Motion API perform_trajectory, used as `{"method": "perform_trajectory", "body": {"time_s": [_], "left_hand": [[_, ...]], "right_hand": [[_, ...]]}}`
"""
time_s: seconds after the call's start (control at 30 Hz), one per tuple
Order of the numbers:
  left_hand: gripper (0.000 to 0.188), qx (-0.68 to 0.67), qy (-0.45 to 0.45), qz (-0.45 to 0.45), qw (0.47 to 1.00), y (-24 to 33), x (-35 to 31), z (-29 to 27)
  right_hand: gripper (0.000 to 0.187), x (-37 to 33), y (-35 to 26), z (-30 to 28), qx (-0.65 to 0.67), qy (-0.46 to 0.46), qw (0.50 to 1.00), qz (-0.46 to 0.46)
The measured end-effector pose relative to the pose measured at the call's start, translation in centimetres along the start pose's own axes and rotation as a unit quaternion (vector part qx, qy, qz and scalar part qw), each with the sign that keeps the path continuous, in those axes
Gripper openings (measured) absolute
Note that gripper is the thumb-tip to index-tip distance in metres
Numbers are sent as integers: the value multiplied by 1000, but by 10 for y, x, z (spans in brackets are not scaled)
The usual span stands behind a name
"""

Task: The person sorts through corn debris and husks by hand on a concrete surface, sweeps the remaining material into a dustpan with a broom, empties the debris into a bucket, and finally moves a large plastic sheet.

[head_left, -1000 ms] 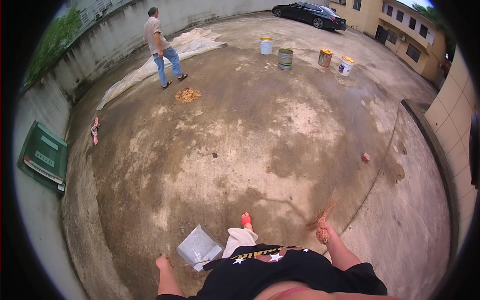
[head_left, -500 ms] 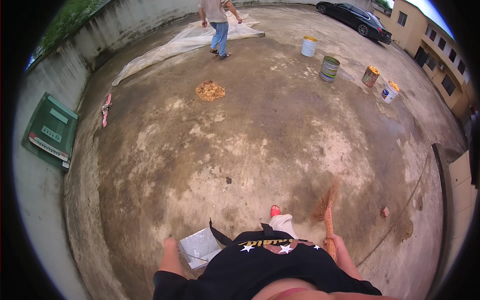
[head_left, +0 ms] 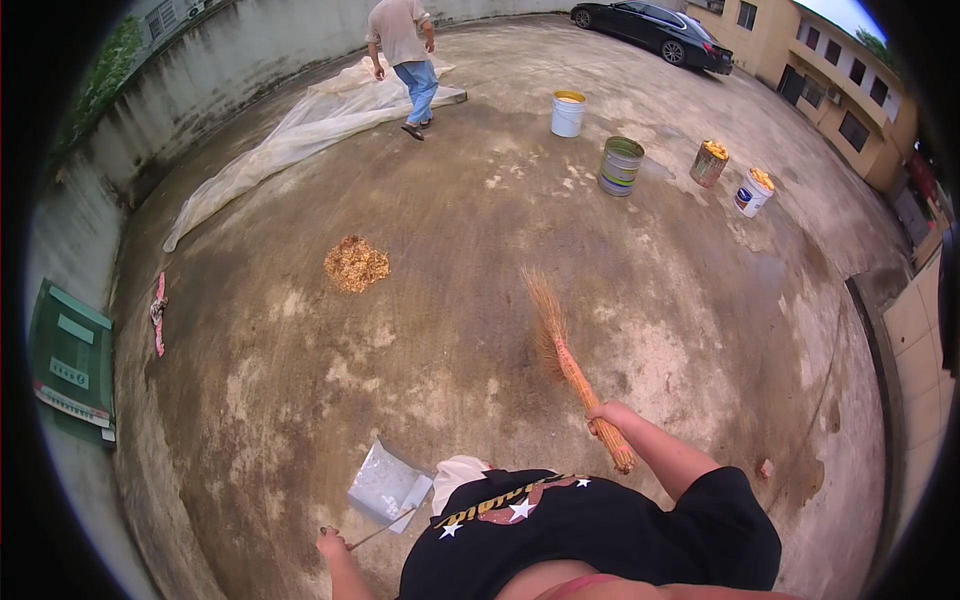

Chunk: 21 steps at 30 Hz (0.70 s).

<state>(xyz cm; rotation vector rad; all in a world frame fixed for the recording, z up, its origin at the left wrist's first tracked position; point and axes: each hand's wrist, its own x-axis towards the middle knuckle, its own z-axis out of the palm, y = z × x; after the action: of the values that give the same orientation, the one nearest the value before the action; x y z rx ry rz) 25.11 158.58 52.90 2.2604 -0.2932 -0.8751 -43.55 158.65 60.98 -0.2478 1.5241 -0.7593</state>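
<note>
My right hand (head_left: 608, 416) is wrapped round the handle of a straw broom (head_left: 567, 362), whose bristles point forward and a little left, held out in front of me. Low on the left, my left hand (head_left: 330, 541) closes on the thin stick handle of a metal dustpan (head_left: 378, 482). The pan is light grey, with a few pale specks in it. Farther ahead, a pile of yellow-brown bits (head_left: 356, 264), perhaps corn kernels, lies on the concrete; neither the broom nor the dustpan touches it.
Back right stand a white bucket (head_left: 567, 116), a striped metal drum (head_left: 621, 168), a rusty can (head_left: 709, 165) and a small white pail (head_left: 754, 194). A person (head_left: 404, 60) walks beside a plastic sheet (head_left: 290, 135). A green box (head_left: 72, 358) hangs on the left wall; a car (head_left: 650, 32) is parked behind.
My right arm has swung the broom forward and left, away from my side. The pile and buckets appear nearer. The other person has stepped along the sheet.
</note>
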Motion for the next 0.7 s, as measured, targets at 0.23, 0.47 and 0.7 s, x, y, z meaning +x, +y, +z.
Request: {"method": "perform_trajectory", "body": {"time_s": [0.23, 0.47, 0.7], "left_hand": [[15, -28, -79, 31, 996, 128, 61, 201], [13, 76, -121, -19, 990, 248, 101, 360], [36, 333, -113, 141, 925, 405, 110, 464]], "right_hand": [[23, 110, -158, 1, 51, -42, 997, -32], [35, 164, -311, 47, -158, 24, 987, 1], [34, 243, -450, 60, -215, 42, 975, 24]]}}
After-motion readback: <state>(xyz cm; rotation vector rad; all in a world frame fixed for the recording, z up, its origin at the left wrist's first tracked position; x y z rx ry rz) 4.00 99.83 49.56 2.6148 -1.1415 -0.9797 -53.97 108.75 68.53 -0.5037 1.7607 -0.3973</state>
